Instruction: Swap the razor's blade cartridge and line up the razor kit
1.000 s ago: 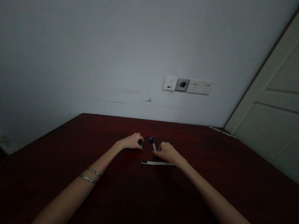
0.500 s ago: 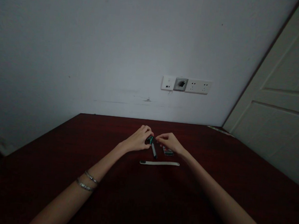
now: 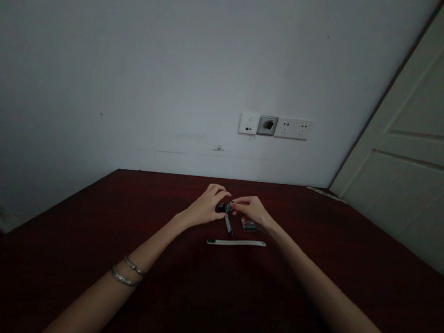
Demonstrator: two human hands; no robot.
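My left hand [image 3: 208,205] curves around the upper end of a grey-handled tool [image 3: 228,225] that looks like a razor. Its thumb is by the top of the handle, and a dark piece [image 3: 220,207] shows between thumb and fingers. Opposite it, my right hand [image 3: 252,209] pinches a small teal piece [image 3: 229,206] at the tool's upper end; whether the two are joined is too small to tell. Below the right hand lies a small clear-and-dark packet [image 3: 249,225]. Nearer me is a narrow white strip [image 3: 237,243] with a dark left end.
The dark red tabletop [image 3: 140,292] reaches back to a pale wall [image 3: 175,72] with a row of sockets [image 3: 276,126]. A panelled white door [image 3: 421,140] stands at the right. A thin printed strip [image 3: 326,195] lies along the table's back right edge.
My right fingers have moved slightly left and now grip the teal piece, which was at my left hand. My left index finger has lifted and stretched out a little.
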